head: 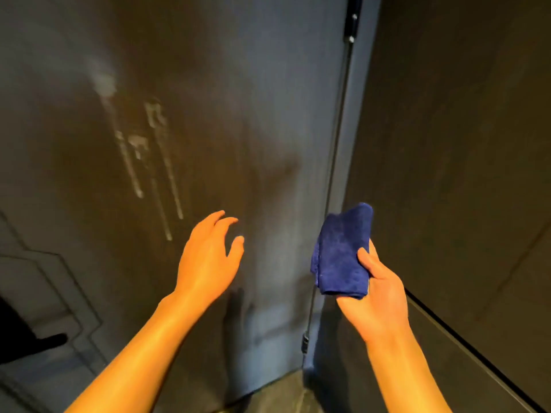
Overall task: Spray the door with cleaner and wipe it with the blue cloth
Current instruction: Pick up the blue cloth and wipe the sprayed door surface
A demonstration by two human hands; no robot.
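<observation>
A dark door fills the left and middle of the head view. White foamy cleaner streaks run down its upper left part. My right hand holds a folded blue cloth in front of the door's hinge edge, thumb on top of it. My left hand hovers just short of the door's surface, below and right of the streaks, with its fingers spread and nothing in it. No spray bottle is in view.
A black hinge sits at the top of the door's right edge and another hinge lower down. A dark wall panel stands to the right. A dark handle shows at lower left. The floor shows at the bottom.
</observation>
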